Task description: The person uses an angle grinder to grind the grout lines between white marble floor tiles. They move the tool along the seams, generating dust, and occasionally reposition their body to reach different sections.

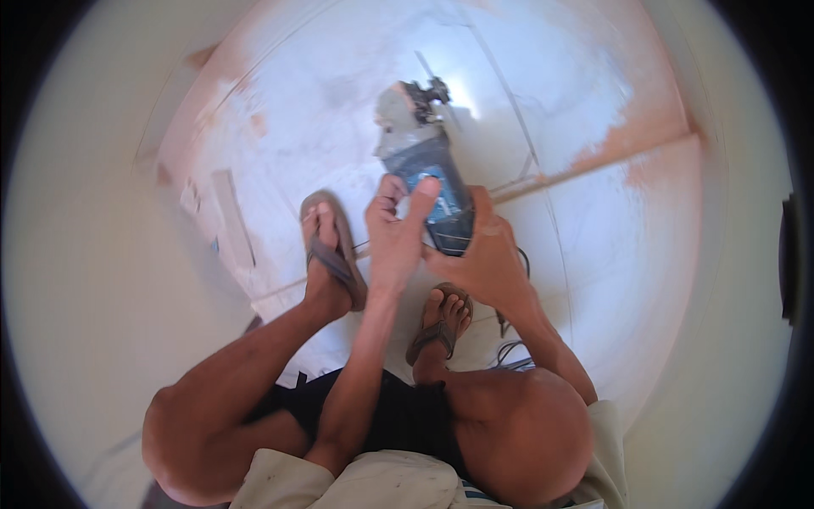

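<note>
Viewing remotely, I see left hand [394, 237] curled on the grinder [415, 157], right hand [483, 254] wrapping its rear, long axis running forward.

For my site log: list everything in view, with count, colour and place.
Power tool: one, grey and blue, upper centre
Cable: count unclear, black, lower right
Floor: one, white, centre
Dust: uncounted patches, reddish, on floor
Strip: one, pale brown, floor, left
Walls: two, cream, either side
Unclear object: one, black, far right
Clothes: count unclear, black and beige, bottom
Sandals: two, brown, on feet
Left hand: one, bare, on tool
Right hand: one, bare, tool's rear
Arms, legs: two each, bare, lower half
</note>
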